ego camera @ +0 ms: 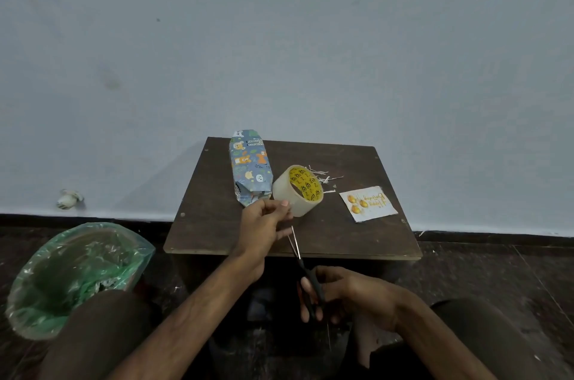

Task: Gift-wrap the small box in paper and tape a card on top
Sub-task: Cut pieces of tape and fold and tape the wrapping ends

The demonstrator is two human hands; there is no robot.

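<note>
Dark table (pixel 357 233) against a pale wall (pixel 279 38). Wrapped box (pixel 250 168) lying at back left, tape (pixel 298 193) just beside it, card (pixel 368 203) near the right edge. Left grip (pixel 264 224) pinching the tape; right grip (pixel 351 292) curled round scissors (pixel 306 267), blades pointing toward the tape.

Left arm stretched forward, forearm bare. Left hand (pixel 264 227) over the surface, thumb and fingers pinching the tape (pixel 295 193). Right hand (pixel 344 292) lower, nearer the body, fingers curled round the scissors (pixel 307 274) handles, blades pointing toward the left hand.
</note>
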